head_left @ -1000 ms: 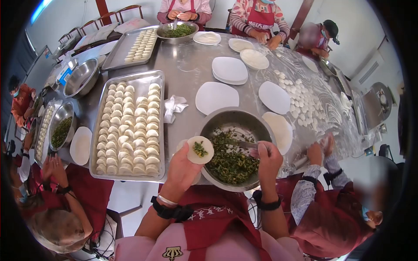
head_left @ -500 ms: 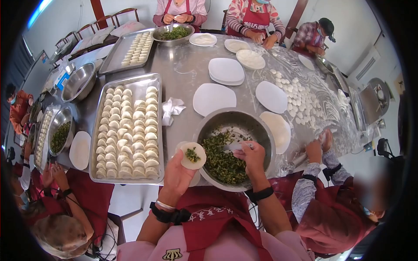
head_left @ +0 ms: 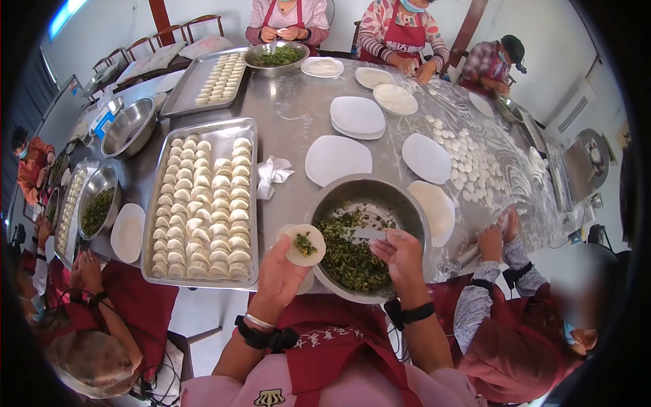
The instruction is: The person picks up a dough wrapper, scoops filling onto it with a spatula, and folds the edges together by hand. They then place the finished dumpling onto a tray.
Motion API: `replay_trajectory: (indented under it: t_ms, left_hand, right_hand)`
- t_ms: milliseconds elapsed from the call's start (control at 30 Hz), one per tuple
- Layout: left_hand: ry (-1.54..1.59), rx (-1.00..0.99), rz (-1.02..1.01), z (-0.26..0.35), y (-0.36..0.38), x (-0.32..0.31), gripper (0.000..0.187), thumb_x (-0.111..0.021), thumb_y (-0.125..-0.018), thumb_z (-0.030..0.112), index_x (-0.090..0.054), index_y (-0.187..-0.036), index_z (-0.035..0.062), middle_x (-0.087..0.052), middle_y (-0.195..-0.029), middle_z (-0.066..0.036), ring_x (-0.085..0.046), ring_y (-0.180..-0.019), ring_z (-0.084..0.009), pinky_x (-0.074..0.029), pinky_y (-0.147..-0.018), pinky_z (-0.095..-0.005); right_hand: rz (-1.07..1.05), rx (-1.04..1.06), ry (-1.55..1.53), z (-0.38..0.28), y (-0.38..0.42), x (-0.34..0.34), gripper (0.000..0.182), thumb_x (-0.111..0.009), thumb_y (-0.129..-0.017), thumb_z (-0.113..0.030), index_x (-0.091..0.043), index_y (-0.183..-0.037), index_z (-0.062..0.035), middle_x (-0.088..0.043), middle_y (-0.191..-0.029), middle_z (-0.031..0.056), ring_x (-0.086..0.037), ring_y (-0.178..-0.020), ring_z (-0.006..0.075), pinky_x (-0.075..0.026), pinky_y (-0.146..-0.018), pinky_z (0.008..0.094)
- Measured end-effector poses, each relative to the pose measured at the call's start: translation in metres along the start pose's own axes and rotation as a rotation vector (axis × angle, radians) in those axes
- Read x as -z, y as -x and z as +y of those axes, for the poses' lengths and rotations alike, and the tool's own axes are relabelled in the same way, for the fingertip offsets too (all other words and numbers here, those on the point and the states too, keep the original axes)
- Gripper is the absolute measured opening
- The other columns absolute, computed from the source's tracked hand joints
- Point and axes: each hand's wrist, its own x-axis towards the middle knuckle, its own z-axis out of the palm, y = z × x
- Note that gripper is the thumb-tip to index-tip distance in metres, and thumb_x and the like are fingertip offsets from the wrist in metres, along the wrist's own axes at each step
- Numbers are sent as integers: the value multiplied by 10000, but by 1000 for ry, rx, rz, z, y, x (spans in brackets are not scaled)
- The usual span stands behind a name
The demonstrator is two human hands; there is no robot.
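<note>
On the fingers of my left hand rests a round dough wrapper, lying open with a small heap of chopped green filling in its middle. My right hand grips a flat metal spatula by one end, over the big steel bowl. Green filling mix covers the bowl's bottom, and the spatula's far end is close to it. To the left, a metal tray carries rows of folded dumplings.
A crumpled white tissue lies between tray and bowl. White plates and a plate of wrappers stand beyond the bowl. Dough pieces lie on floured steel at right. Co-workers' hands are close on the right.
The spatula has turned to lie flatter, and my right hand has shifted slightly right and down with its fingers loosened a little. My left hand still holds the filled wrapper.
</note>
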Motion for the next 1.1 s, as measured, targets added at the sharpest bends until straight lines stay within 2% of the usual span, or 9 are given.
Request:
replay_trajectory:
  t_ms: [267,367,467,567,600,800,900,933,1100]
  left_hand:
    - [13,75,-66,-9,-7,-28,420,-422,-1067,276,-449,-1361,-22,-537,-1361,-163,-510,-1291,-290,-397,-1121,-453]
    - [32,107,-102,-14,-9,-35,423,-417,-1067,268,-445,-1371,-25,-539,-1359,-155,-513,-1286,-283,-402,-1116,-450]
    - [44,110,-106,-15,-13,-38,432,-399,-1072,272,-431,-1378,-31,-533,-1363,-159,-507,-1292,-284,-393,-1124,-451]
    - [39,93,-99,-15,-17,-40,431,-377,-1079,274,-423,-1380,-29,-531,-1362,-164,-505,-1292,-284,-389,-1129,-451]
    - [32,86,-99,-14,-18,-40,430,-369,-1081,275,-421,-1381,-29,-530,-1362,-166,-505,-1292,-283,-387,-1130,-451]
    - [66,153,-46,-14,-14,-39,439,-340,-1088,292,-422,-1379,-27,-528,-1367,-170,-514,-1290,-287,-410,-1122,-456]
    - [53,163,-54,-15,-12,-34,508,-286,-1096,339,-381,-1406,-52,-499,-1406,-205,-507,-1304,-314,-402,-1132,-465]
    - [43,166,-55,-15,-11,-35,510,-288,-1096,341,-381,-1406,-53,-498,-1408,-206,-504,-1308,-314,-401,-1133,-465]
    - [39,211,-66,-16,-2,-40,435,-393,-1073,272,-427,-1377,-37,-529,-1374,-180,-531,-1278,-298,-421,-1114,-475]
  right_hand:
    - [-8,124,-10,-28,39,-18,211,-563,-988,-96,-585,-1094,85,-683,-942,203,-726,-843,301,-634,-734,373]
    - [-1,335,157,-22,58,-27,190,-575,-983,-101,-628,-1061,64,-700,-981,173,-727,-849,269,-617,-771,367]
    - [-56,559,601,-15,78,-26,140,-609,-939,-61,-672,-1034,21,-717,-1033,139,-726,-887,258,-593,-818,365]
    - [-245,1246,1085,-3,81,-20,159,-646,-879,-34,-697,-1030,-19,-726,-1057,130,-719,-939,264,-574,-848,361]
    - [-293,1265,1040,1,83,-21,177,-658,-858,-24,-707,-1028,-34,-724,-1046,156,-708,-975,291,-574,-841,363]
    - [-219,1147,994,-17,87,-18,159,-654,-880,-45,-699,-1022,11,-741,-976,153,-725,-896,280,-578,-819,358]
    - [-56,651,561,-27,98,-21,184,-633,-931,-87,-678,-1028,63,-740,-951,170,-730,-848,254,-579,-818,360]
    - [-64,619,417,-30,97,-22,225,-587,-979,-115,-651,-1032,94,-723,-925,188,-726,-823,242,-597,-787,363]
    - [-59,313,191,-32,80,-16,194,-565,-974,-97,-618,-1035,79,-688,-881,170,-730,-753,276,-626,-665,357]
